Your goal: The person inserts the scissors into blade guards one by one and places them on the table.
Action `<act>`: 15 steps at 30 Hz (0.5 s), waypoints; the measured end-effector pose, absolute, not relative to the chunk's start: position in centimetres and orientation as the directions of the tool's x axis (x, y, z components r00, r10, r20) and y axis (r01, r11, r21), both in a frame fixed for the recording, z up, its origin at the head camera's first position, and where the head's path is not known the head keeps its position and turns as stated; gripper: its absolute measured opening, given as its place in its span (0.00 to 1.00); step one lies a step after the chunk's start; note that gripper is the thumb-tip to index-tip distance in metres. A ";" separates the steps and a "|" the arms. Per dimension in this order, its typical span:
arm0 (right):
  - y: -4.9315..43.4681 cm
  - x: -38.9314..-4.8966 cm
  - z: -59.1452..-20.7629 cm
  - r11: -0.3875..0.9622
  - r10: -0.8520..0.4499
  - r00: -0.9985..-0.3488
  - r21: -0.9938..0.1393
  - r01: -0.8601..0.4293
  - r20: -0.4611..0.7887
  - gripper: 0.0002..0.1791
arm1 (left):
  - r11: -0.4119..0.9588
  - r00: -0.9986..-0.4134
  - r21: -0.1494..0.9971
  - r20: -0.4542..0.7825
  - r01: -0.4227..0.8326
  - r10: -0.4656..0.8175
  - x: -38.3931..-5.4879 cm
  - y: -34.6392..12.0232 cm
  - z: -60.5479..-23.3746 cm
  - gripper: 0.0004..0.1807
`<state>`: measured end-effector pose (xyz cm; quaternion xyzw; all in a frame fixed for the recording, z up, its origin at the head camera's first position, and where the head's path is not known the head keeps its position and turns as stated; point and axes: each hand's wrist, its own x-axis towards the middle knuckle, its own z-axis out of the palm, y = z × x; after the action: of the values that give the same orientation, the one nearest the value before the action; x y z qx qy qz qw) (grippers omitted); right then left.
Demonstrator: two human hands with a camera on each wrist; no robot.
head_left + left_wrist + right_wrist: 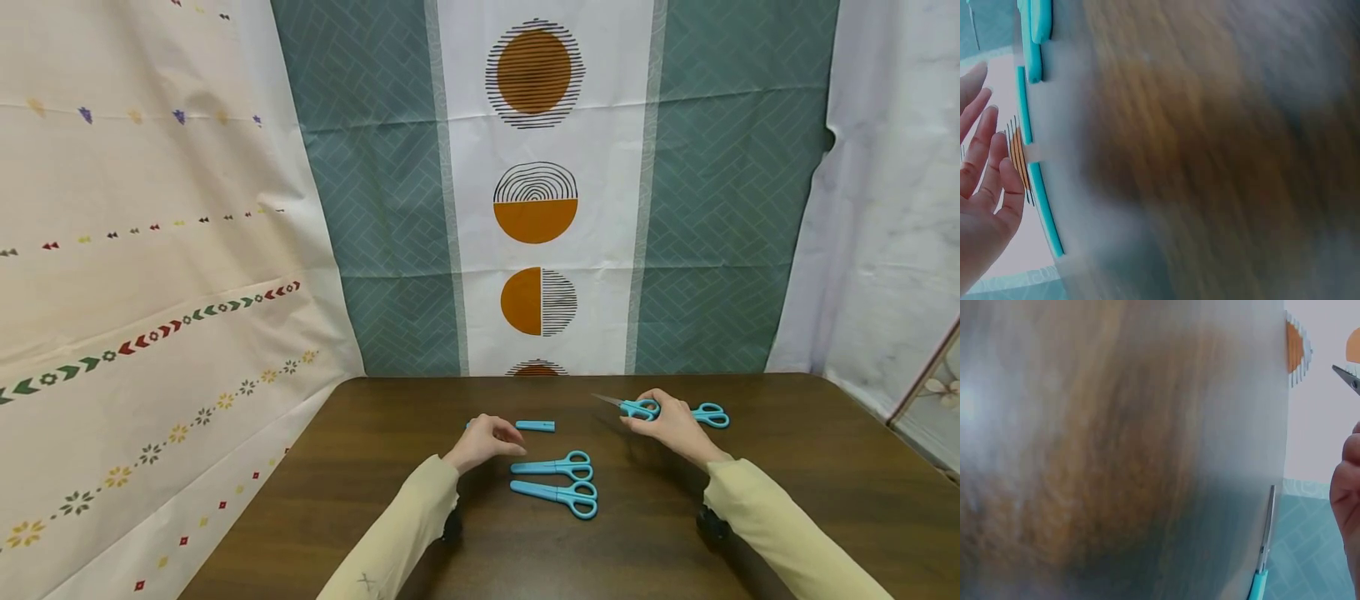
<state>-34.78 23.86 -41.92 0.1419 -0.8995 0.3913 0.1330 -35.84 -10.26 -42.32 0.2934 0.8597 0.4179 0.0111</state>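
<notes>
My right hand [671, 427] holds a pair of turquoise-handled scissors [637, 408] by the handles, raised over the table. Their bare metal blades point left; in the right wrist view the blade tip [1346, 378] shows above my fingers. A second pair of scissors [709, 415] lies just beyond that hand, its bare blade [1268, 525] seen in the right wrist view. My left hand [486, 442] hovers with loosely bent fingers and holds nothing. Near it lies a turquoise blade cover [535, 425]; another cover [1046, 209] is mostly hidden behind the hand in the head view.
Two pairs of scissors with covered blades, one farther back [551, 467] and one nearer [555, 492], lie side by side mid-table, handles to the right. The brown wooden table [637, 542] ends at a patterned curtain [397, 317] behind.
</notes>
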 end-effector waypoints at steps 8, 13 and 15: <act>24.0 -34.5 -41.8 0.614 -0.127 -0.913 -0.692 -0.380 0.388 0.27 | 0.500 -0.845 0.715 0.246 0.489 0.475 -36.2 -11.7 -42.7 0.08; 23.9 -34.3 -41.7 0.553 -0.122 -0.922 -0.746 -0.371 0.369 0.26 | 0.508 -0.854 0.713 0.255 0.483 0.454 -36.3 -12.3 -42.7 0.09; 23.9 -34.2 -41.6 0.533 -0.120 -0.921 -0.759 -0.374 0.370 0.25 | 0.507 -0.856 0.713 0.266 0.484 0.444 -36.4 -12.5 -42.7 0.09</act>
<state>-34.16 23.87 -41.63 0.1429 -0.8647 0.4615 0.1376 -36.43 -12.47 -42.68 0.2674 0.8677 0.4183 -0.0243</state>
